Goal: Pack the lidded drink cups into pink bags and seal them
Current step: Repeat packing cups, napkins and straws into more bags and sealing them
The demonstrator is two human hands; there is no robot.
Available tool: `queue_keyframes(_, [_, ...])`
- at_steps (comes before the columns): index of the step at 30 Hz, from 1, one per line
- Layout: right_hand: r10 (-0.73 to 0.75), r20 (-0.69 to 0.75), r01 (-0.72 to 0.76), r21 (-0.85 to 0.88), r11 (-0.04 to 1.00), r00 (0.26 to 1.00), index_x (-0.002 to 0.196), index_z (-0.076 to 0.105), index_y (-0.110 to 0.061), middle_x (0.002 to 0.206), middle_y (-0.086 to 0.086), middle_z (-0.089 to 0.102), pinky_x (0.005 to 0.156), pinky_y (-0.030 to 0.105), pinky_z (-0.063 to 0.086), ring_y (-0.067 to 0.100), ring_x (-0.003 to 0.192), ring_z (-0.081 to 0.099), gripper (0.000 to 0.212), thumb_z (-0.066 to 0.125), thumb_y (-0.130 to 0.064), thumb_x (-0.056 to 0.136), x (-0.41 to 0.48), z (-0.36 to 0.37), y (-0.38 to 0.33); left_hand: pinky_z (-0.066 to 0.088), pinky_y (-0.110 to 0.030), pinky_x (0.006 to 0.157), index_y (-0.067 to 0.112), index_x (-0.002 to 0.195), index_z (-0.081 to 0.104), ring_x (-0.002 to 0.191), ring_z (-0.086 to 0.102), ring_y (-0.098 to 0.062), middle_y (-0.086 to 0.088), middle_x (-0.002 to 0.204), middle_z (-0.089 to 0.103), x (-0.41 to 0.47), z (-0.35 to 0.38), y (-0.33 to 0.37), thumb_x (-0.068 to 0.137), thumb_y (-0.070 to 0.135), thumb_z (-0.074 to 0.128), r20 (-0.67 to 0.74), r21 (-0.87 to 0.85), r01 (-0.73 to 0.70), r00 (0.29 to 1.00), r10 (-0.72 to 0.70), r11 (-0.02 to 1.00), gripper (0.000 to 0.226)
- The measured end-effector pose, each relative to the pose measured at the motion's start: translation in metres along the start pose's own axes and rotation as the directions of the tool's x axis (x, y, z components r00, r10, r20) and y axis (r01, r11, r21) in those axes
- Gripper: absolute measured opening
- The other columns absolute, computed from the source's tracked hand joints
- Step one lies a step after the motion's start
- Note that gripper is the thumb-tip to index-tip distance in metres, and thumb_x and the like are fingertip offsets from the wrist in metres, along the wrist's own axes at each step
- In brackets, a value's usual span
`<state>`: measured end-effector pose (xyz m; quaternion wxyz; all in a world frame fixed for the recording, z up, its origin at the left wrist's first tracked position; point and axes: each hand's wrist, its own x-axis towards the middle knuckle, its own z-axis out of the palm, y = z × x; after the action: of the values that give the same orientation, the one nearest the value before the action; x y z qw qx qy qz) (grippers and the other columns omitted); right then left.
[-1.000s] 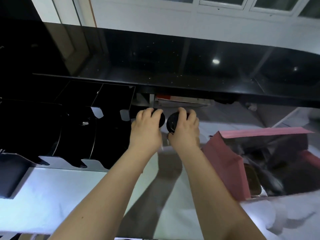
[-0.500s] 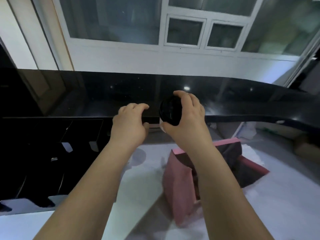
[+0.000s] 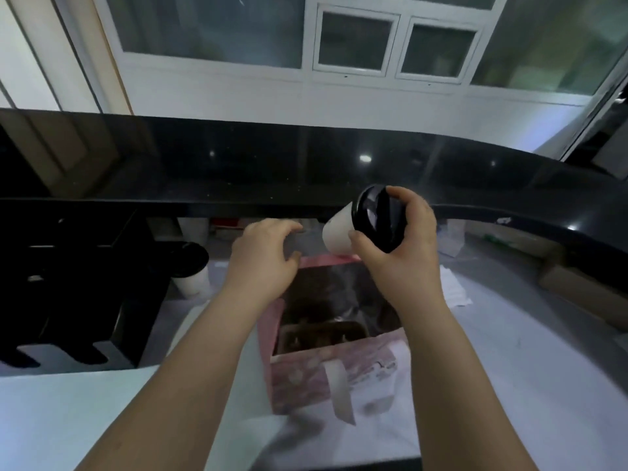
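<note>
An open pink bag (image 3: 306, 382) stands on the white counter (image 3: 68, 409), its dark inside showing a brown cup holder at the bottom. My right hand (image 3: 401, 253) grips a white cup with a black lid (image 3: 339, 232), tilted, above the bag's far right corner. My left hand (image 3: 265, 256) hovers over the bag's far left edge with fingers loosely curled, holding nothing. A second white cup with a black lid (image 3: 190, 266) stands upright on the counter to the left of the bag.
A black lid-and-cup organiser (image 3: 78, 287) fills the left side. A black raised counter ledge (image 3: 306, 171) runs across behind the bag. White papers (image 3: 455, 287) lie right of the bag, and a cardboard box (image 3: 584, 290) sits at far right.
My right hand has carried the lidded cup rightwards and over the pink bag. My left hand has let go of the other cup, which stays on the counter, and moved to the bag's edge.
</note>
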<state>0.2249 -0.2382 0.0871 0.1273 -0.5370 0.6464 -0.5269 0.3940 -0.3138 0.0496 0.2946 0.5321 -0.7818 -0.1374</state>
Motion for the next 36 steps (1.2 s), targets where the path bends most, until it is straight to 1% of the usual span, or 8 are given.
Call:
queue_keyframes(7, [-0.044, 0.049, 0.033, 0.209, 0.977, 0.998, 0.124, 0.05, -0.036, 0.128, -0.014, 0.049, 0.099, 0.036, 0.049, 0.003, 0.118, 0.049, 0.056, 0.077, -0.024, 0.077, 0.009, -0.04, 0.028, 0.04, -0.025, 0.089, 0.024, 0.111, 0.069, 0.104, 0.056, -0.011, 0.009, 0.105, 0.064, -0.039, 0.011, 0.014, 0.081, 0.021, 0.075, -0.202, -0.061, -0.069, 0.978, 0.056, 0.996, 0.03])
queue_keyframes(10, [-0.052, 0.211, -0.006, 0.263, 0.965, 0.976, 0.122, 0.053, -0.038, 0.124, -0.019, 0.052, 0.095, 0.033, 0.052, -0.001, 0.114, 0.052, 0.053, 0.077, -0.025, 0.077, 0.008, -0.05, 0.036, 0.052, -0.026, 0.083, 0.026, 0.104, 0.072, 0.091, 0.06, -0.001, 0.016, 0.094, 0.064, -0.063, 0.008, 0.015, 0.08, 0.015, 0.077, -0.076, -0.194, -0.019, 0.997, 0.004, 0.981, 0.027])
queue_keyframes(13, [-0.107, 0.416, 0.015, 0.22, 0.975, 0.903, 0.12, 0.053, -0.039, 0.119, -0.022, 0.053, 0.09, 0.022, 0.051, -0.006, 0.109, 0.052, 0.053, 0.078, -0.028, 0.074, 0.004, -0.051, 0.04, 0.054, -0.03, 0.082, 0.027, 0.099, 0.073, 0.089, 0.06, -0.001, 0.016, 0.094, 0.065, -0.075, 0.01, 0.013, 0.08, 0.016, 0.076, 0.05, -0.124, 0.013, 0.999, -0.007, 0.992, 0.022])
queue_keyframes(17, [-0.119, 0.631, 0.088, 0.081, 0.993, 0.767, 0.116, 0.051, -0.04, 0.116, -0.019, 0.052, 0.082, 0.013, 0.045, -0.003, 0.106, 0.052, 0.057, 0.082, -0.035, 0.069, -0.003, -0.042, 0.043, 0.049, -0.035, 0.095, 0.03, 0.115, 0.069, 0.11, 0.057, -0.006, 0.012, 0.116, 0.065, -0.075, 0.002, 0.01, 0.073, 0.028, 0.081, 0.081, 0.006, 0.029, 0.996, -0.029, 1.0, 0.043])
queue_keyframes(21, [0.002, 0.758, 0.25, -0.218, 0.943, 0.652, 0.119, 0.042, -0.043, 0.115, -0.02, 0.043, 0.088, 0.023, 0.046, 0.008, 0.108, 0.046, 0.065, 0.082, -0.041, 0.067, 0.0, -0.037, 0.049, 0.014, -0.034, 0.119, 0.035, 0.145, 0.041, 0.146, 0.019, -0.011, 0.01, 0.156, 0.031, -0.078, -0.005, 0.014, 0.065, 0.052, 0.083, 0.238, 0.169, 0.003, 0.97, -0.043, 0.986, 0.092])
queue_keyframes(24, [0.161, 0.789, 0.259, -0.376, 0.89, 0.593, 0.128, 0.037, -0.041, 0.122, -0.012, 0.041, 0.096, 0.035, 0.046, 0.015, 0.112, 0.043, 0.074, 0.08, -0.042, 0.068, 0.004, -0.033, 0.051, -0.007, -0.036, 0.119, 0.038, 0.153, 0.01, 0.147, -0.016, -0.007, 0.011, 0.163, -0.004, -0.083, -0.002, 0.016, 0.063, 0.057, 0.082, 0.334, 0.179, 0.035, 0.938, -0.094, 0.983, 0.117])
queue_keyframes(29, [0.233, 0.758, 0.367, -0.53, 0.765, 0.609, 0.144, 0.029, -0.032, 0.134, 0.0, 0.037, 0.099, 0.041, 0.044, 0.025, 0.122, 0.038, 0.09, 0.079, -0.035, 0.07, 0.002, -0.01, 0.052, -0.013, -0.037, 0.118, 0.043, 0.15, -0.017, 0.132, -0.045, -0.003, 0.014, 0.154, -0.035, -0.094, 0.004, 0.026, 0.056, 0.058, 0.085, 0.47, 0.186, -0.011, 0.879, -0.079, 0.982, 0.139])
queue_keyframes(36, [0.153, 0.814, 0.338, -0.393, 0.855, 0.56, 0.148, 0.025, -0.028, 0.14, 0.003, 0.024, 0.106, 0.042, 0.04, 0.029, 0.13, 0.028, 0.095, 0.08, -0.03, 0.07, -0.011, 0.04, 0.055, -0.002, -0.043, 0.122, 0.044, 0.147, -0.022, 0.127, -0.051, -0.001, 0.016, 0.145, -0.046, -0.099, 0.001, 0.033, 0.057, 0.053, 0.087, 0.516, 0.134, -0.039, 0.856, -0.036, 0.99, 0.142])
